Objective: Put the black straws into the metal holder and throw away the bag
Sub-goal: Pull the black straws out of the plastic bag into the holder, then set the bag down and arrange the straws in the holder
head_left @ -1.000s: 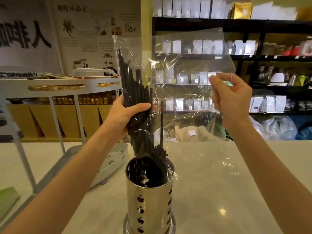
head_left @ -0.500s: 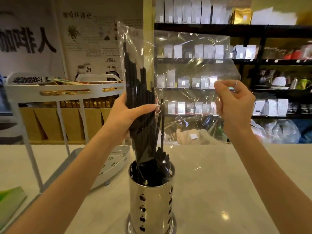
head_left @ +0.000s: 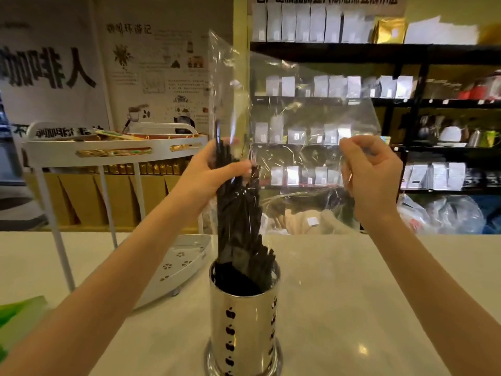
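At nine o'clock of the bag [head_left: 311,126], my left hand [head_left: 214,175] has its fingers closed round the black straws [head_left: 238,213], now sunk deeper into the metal holder [head_left: 244,321] on the surface [head_left: 379,294]; at three o'clock my right hand [head_left: 371,169] pinches the emptier bag: transfer nearly complete.

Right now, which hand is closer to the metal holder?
Left. The left hand grips the straws directly above the metal holder; the right hand pinches the bag farther off to the side.

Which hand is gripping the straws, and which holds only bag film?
The left hand clamps the black straws through the bag; the right hand pinches only clear film.
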Motion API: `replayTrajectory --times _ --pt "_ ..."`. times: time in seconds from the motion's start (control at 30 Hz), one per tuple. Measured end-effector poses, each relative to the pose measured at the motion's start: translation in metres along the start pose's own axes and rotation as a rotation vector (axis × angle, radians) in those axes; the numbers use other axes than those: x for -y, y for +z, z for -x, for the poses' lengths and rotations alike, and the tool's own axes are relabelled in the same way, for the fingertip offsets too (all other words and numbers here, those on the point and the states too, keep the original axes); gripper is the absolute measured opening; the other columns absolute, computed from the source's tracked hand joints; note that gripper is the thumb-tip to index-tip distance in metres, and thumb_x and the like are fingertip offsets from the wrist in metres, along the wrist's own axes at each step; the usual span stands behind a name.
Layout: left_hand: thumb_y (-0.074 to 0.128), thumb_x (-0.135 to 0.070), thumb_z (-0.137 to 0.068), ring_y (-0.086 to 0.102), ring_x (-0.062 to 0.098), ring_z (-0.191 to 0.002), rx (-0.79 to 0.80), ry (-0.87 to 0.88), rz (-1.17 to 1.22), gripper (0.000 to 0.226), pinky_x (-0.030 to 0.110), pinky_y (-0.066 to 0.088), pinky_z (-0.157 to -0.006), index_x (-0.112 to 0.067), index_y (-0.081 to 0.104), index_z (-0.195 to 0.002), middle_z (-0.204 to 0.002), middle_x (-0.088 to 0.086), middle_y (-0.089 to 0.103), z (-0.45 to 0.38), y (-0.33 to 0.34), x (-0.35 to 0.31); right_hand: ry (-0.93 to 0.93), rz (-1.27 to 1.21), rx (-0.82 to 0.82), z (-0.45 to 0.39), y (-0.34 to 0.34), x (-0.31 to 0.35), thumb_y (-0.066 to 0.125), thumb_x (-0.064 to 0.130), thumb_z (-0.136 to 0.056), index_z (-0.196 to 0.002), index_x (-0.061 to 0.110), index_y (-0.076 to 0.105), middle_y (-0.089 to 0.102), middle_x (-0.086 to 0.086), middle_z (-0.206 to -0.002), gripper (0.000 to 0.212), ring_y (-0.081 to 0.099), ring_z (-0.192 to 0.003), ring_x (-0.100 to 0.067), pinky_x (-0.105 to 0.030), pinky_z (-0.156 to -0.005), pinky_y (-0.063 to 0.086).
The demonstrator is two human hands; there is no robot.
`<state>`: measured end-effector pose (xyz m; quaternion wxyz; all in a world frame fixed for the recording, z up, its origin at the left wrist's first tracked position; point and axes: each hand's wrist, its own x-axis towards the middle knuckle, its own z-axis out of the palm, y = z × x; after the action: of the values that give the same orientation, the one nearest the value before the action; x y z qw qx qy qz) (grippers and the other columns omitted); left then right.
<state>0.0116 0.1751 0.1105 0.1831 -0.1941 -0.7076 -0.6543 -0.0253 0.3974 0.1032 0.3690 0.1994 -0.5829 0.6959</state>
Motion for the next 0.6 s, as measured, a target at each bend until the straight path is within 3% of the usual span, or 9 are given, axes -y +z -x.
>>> replayTrajectory --times 0.07,0.2,0.5,0.6 --pt "0.063 -0.018 -0.076 0.067 0.023 -0.095 -0.002 -0.025 0.026 0.047 0.034 0.057 -0.077 -0.021 0.048 -0.12 -0.104 0.006 0.068 0.001 0.0 0.003 -0.001 -0.003 -0.006 0.001 0.0 0.0 0.061 0.019 -0.087 -0.074 0.025 0.058 0.048 0.011 -0.038 0.014 0.035 -0.033 -0.004 -0.016 -0.033 0.029" --pt "0.063 -0.025 -0.068 0.071 0.016 -0.083 0.028 0.029 0.033 0.046 0.025 0.057 -0.064 -0.025 0.05 -0.112 -0.097 0.005 0.07 0.006 0.001 -0.001 0.009 -0.004 -0.011 0.0 0.001 0.0 0.06 0.019 -0.088 -0.075 0.024 0.057 0.049 0.012 -0.038 0.014 0.037 -0.033 -0.003 -0.013 -0.033 0.03" --pt "0.054 -0.018 -0.085 0.07 0.023 -0.09 -0.058 0.042 0.09 0.027 0.035 0.059 -0.069 -0.019 0.053 -0.113 -0.096 0.006 0.073 -0.002 -0.005 -0.012 0.036 -0.035 -0.01 -0.007 0.002 0.001 0.056 0.019 -0.09 -0.077 0.026 0.056 0.047 0.01 -0.036 0.015 0.034 -0.032 -0.002 -0.014 -0.032 0.028" --pt "0.057 -0.019 -0.081 0.07 0.023 -0.09 -0.049 0.031 0.094 0.03 0.038 0.059 -0.073 -0.018 0.054 -0.111 -0.094 0.005 0.072 -0.005 -0.005 -0.015 0.014 -0.014 0.04 -0.01 0.002 0.004 0.054 0.019 -0.091 -0.078 0.027 0.054 0.049 0.009 -0.038 0.015 0.035 -0.033 -0.003 -0.014 -0.032 0.029"
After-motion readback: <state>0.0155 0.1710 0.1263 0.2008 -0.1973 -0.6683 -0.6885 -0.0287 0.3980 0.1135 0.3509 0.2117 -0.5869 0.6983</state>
